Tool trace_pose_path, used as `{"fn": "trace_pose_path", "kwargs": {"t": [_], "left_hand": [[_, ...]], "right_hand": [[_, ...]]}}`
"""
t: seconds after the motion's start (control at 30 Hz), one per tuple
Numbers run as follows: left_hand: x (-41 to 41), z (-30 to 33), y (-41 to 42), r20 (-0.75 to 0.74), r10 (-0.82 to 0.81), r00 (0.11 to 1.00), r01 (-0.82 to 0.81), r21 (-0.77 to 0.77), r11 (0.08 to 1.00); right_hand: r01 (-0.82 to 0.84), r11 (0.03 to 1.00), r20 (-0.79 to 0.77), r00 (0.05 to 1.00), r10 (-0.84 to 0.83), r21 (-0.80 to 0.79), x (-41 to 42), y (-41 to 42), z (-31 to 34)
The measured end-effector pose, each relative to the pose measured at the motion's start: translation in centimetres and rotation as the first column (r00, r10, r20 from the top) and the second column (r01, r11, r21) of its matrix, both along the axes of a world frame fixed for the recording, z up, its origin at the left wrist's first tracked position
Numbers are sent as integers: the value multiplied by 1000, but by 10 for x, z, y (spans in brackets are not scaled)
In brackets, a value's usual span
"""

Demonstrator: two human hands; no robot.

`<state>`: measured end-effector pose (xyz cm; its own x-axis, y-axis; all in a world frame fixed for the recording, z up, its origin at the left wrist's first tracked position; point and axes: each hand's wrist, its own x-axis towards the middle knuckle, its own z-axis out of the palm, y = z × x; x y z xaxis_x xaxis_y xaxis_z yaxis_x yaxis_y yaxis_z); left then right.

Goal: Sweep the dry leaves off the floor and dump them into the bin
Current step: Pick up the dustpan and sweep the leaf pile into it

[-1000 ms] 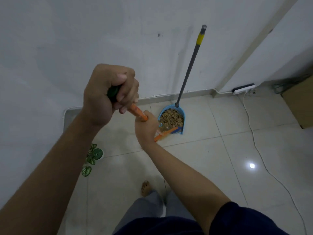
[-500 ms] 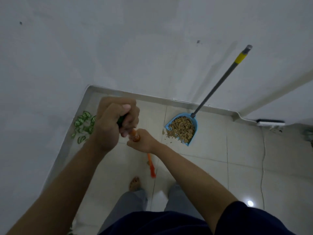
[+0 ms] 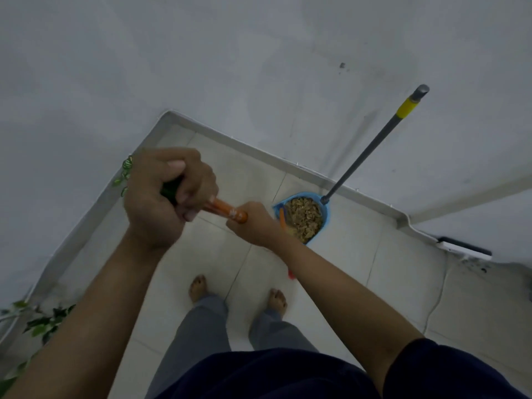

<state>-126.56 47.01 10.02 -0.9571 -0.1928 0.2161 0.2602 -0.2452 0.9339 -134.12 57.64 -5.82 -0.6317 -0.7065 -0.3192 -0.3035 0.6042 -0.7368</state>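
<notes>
1. Leaves (image 3: 303,218): dry, brown, heaped in the blue dustpan (image 3: 325,223) on the tiled floor (image 3: 374,283), far of the person's feet and just beside the far wall. No loose leaves are visible on the tiles around it. No bin is in view.
2. Feet, two, bare, below grey trouser legs: nearest items, planted on the tiles at centre.
3. Left hand (image 3: 164,203): clenched in a full fist around the dark green top of the broom handle (image 3: 227,211); fingers (image 3: 198,194) curled tight, no gap visible.
4. Right hand (image 3: 253,226): lower on the orange handle, wrapped around it from above; fingers hidden on the underside, so how tightly they close cannot be told.
5. Broom head: mostly hidden behind the right forearm; an orange strip shows at the dustpan's left edge.
6. Dustpan pole (image 3: 374,145): grey with a yellow band, leaning against the far wall.
7. Green plant leaves: at the near left and by the far-left corner; not part of the task.
8. Handling note, as judgement: sweeping looks nearly done. Short, low strokes toward the pan mouth, with the top hand as pivot, should avoid flicking leaves out or toppling the pole.
</notes>
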Motion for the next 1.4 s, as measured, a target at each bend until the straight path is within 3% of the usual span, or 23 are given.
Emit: {"fn": "trace_pose_path", "kwargs": {"t": [0.23,0.4,0.6,0.9,1.07,1.23,1.4], "left_hand": [[10,33,6,-58,4,998,-7,-42,999],[10,8,50,52,145,988,-142,-69,988],[13,-13,69,123,114,986,-112,-24,993],[8,31,56,5,126,992,-126,-36,991],[11,10,60,30,109,994,-108,-29,994],[18,-8,45,76,128,989,-131,35,991],[32,17,-8,-29,180,983,-178,70,982]], "right_hand": [[-98,990,-22,995,96,-98,11,-5,29],[-147,989,52,988,148,-28,15,22,6],[-72,997,37,997,71,31,8,60,-11],[-21,996,2,1000,22,-88,15,33,17],[-23,999,87,996,26,-43,22,28,1],[-7,1000,51,999,5,29,25,33,-10],[-66,997,3,998,66,-42,25,-13,15]]}}
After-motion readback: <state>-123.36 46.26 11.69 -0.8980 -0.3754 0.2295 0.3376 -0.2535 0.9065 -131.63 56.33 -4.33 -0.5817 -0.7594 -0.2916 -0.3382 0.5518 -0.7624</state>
